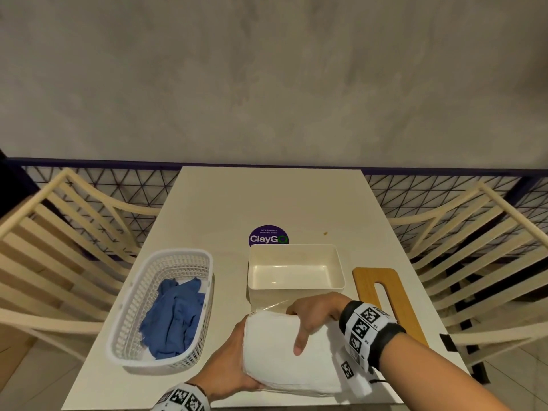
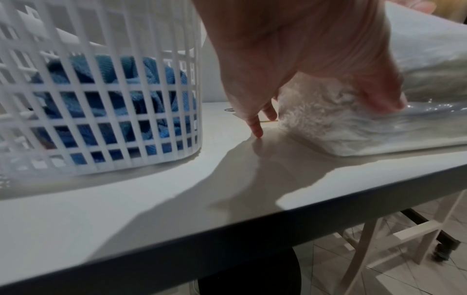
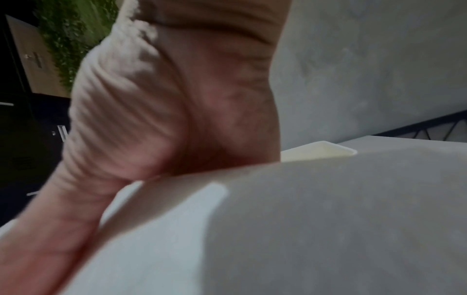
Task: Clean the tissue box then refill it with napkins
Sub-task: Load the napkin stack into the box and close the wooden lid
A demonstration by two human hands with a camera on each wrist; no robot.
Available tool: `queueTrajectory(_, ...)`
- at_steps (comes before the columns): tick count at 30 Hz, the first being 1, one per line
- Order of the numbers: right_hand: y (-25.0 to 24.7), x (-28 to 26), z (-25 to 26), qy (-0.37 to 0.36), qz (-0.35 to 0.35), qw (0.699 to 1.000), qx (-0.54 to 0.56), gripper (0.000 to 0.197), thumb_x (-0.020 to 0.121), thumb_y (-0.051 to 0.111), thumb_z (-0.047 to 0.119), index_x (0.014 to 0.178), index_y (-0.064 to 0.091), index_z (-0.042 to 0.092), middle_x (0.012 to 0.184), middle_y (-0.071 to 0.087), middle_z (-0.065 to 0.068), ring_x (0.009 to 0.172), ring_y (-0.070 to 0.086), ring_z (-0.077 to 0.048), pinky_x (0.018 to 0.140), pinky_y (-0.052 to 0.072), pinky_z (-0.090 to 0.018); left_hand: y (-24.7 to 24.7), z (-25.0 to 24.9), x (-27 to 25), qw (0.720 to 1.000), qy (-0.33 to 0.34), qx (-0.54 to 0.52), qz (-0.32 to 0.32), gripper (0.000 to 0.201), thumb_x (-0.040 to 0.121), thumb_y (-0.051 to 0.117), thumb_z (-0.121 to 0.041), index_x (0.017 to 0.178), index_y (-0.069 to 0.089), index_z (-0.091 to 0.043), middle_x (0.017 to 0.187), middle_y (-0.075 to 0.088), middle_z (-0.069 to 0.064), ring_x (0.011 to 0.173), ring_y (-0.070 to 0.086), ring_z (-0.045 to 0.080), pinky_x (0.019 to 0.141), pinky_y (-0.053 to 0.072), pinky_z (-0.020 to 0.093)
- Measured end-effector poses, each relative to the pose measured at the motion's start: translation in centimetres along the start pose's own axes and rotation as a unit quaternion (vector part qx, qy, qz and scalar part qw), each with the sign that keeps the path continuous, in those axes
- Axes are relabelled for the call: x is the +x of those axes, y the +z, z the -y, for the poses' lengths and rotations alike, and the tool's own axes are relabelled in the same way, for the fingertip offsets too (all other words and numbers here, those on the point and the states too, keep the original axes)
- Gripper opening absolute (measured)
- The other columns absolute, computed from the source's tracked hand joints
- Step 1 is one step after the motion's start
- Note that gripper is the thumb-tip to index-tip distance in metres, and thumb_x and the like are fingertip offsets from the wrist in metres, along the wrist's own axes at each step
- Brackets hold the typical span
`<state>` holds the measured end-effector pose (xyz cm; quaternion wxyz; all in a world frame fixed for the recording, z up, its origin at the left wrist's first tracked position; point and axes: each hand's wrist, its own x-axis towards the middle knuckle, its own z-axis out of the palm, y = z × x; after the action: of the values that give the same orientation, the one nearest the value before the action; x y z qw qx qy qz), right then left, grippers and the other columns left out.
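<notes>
The left hand cups the left edge of a thick white stack of napkins in clear wrap, thumb curled on top — the right hand grasps its far edge, thumb lying across the top. The stack sits at the table's six o'clock. At twelve o'clock of it stands the open cream plastic tissue box; at three o'clock its slotted wooden lid; at nine o'clock a white lattice basket holding a crumpled blue cloth.
</notes>
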<state>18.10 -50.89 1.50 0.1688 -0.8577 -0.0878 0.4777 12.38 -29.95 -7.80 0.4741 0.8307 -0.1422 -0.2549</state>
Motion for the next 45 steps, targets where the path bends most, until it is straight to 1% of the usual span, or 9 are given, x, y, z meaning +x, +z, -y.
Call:
queueTrajectory(4, 0.5, 0.1, 0.4, -0.023, -0.048, 0.998, -0.033, 0.055, 0.072, 0.079, 0.026, 0.12, 0.055, 0.014, 0.123, 0.063, -0.003, 0.108, 0.058, -0.024, 0.092, 0.046, -0.031, 0.0, 0.5, 0.2, 1.0, -0.003, 0.011, -0.001, 0.121, 0.05, 0.086, -0.044, 0.137, 0.003, -0.056, 0.143, 0.022, -0.031, 0.128, 0.037, -0.006, 0.102, 0.045, 0.03)
queueTrajectory(11, 1.0, -0.3, -0.1, -0.032, -0.036, 0.999, -0.018, 0.083, 0.07, 0.082, 0.027, 0.136, 0.032, 0.018, 0.134, 0.05, -0.002, 0.118, 0.05, -0.025, 0.099, 0.043, -0.036, 0.0, 0.3, 0.3, 1.0, 0.01, 0.009, 0.001, 0.118, 0.05, 0.086, -0.049, 0.135, 0.005, -0.055, 0.141, 0.024, -0.031, 0.126, 0.037, -0.009, 0.103, 0.042, 0.023)
queueTrajectory(16, 1.7, -0.6, 0.8, -0.074, -0.132, 0.981, -0.121, 0.071, 0.07, 0.082, 0.027, 0.126, 0.043, 0.007, 0.119, 0.047, -0.006, 0.096, 0.046, -0.019, 0.083, 0.043, -0.032, 0.0, 0.6, 0.5, 1.0, 0.02, -0.012, 0.007, 0.116, 0.052, 0.086, -0.047, 0.133, 0.003, -0.057, 0.143, 0.019, -0.031, 0.13, 0.026, -0.016, 0.109, 0.033, 0.021)
queueTrajectory(19, 2.5, -0.8, 0.7, -0.083, -0.157, 0.975, -0.133, 0.068, 0.07, 0.081, 0.027, 0.123, 0.044, 0.006, 0.119, 0.047, -0.008, 0.102, 0.045, -0.022, 0.081, 0.042, -0.032, 0.0, 0.6, 0.5, 1.0, 0.016, -0.005, -0.001, 0.117, 0.049, 0.086, -0.051, 0.131, 0.004, -0.059, 0.141, 0.021, -0.032, 0.13, 0.03, -0.012, 0.108, 0.037, 0.026)
queueTrajectory(23, 1.9, -0.6, 0.2, -0.067, -0.075, 0.995, -0.023, 0.064, 0.07, 0.081, 0.021, 0.119, 0.039, 0.016, 0.106, 0.052, 0.0, 0.094, 0.049, -0.019, 0.077, 0.045, -0.027, 0.0, 0.7, 0.4, 1.0, 0.014, 0.002, -0.003, 0.119, 0.047, 0.087, -0.052, 0.135, 0.006, -0.057, 0.142, 0.024, -0.03, 0.128, 0.036, -0.008, 0.106, 0.042, 0.032)
queueTrajectory(27, 0.4, -0.1, -0.1, -0.006, 0.004, 0.999, 0.035, 0.085, 0.068, 0.082, 0.027, 0.137, 0.034, 0.016, 0.136, 0.049, 0.001, 0.121, 0.047, -0.022, 0.105, 0.04, -0.035, -0.1, 0.3, 0.4, 1.0, 0.023, 0.003, 0.0, 0.119, 0.049, 0.087, -0.051, 0.139, 0.008, -0.052, 0.144, 0.024, -0.027, 0.131, 0.033, -0.008, 0.108, 0.04, 0.031)
queueTrajectory(33, -0.6, -0.3, 1.0, -0.025, 0.108, 0.994, -0.008, 0.06, 0.079, 0.074, 0.005, 0.133, 0.048, 0.012, 0.135, 0.055, -0.006, 0.121, 0.052, -0.023, 0.105, 0.039, -0.032, 0.1, 0.2, 0.3, 1.0, 0.015, -0.012, -0.005, 0.116, 0.052, 0.084, -0.056, 0.138, 0.007, -0.055, 0.146, 0.022, -0.031, 0.132, 0.029, -0.011, 0.112, 0.034, 0.03)
queueTrajectory(42, -0.3, -0.8, 0.9, -0.079, 0.041, 0.996, -0.014, 0.067, 0.077, 0.073, 0.001, 0.135, 0.045, 0.017, 0.133, 0.057, -0.004, 0.111, 0.053, -0.016, 0.09, 0.039, -0.023, 0.2, -0.1, -0.2, 1.0, -0.003, -0.015, -0.016, 0.117, 0.051, 0.086, -0.053, 0.133, 0.004, -0.06, 0.144, 0.02, -0.033, 0.133, 0.03, -0.007, 0.111, 0.035, 0.031)
queueTrajectory(45, -0.5, -1.8, 0.5, -0.094, -0.002, 0.996, -0.008, 0.062, 0.074, 0.076, 0.004, 0.127, 0.049, 0.019, 0.126, 0.061, -0.002, 0.102, 0.054, -0.013, 0.084, 0.04, -0.023, -0.2, -0.5, -0.5, 0.999, -0.021, -0.016, 0.019, 0.14, 0.043, 0.092, -0.045, 0.131, -0.016, -0.06, 0.15, 0.006, -0.023, 0.139, 0.023, 0.006, 0.113, 0.033, 0.035)
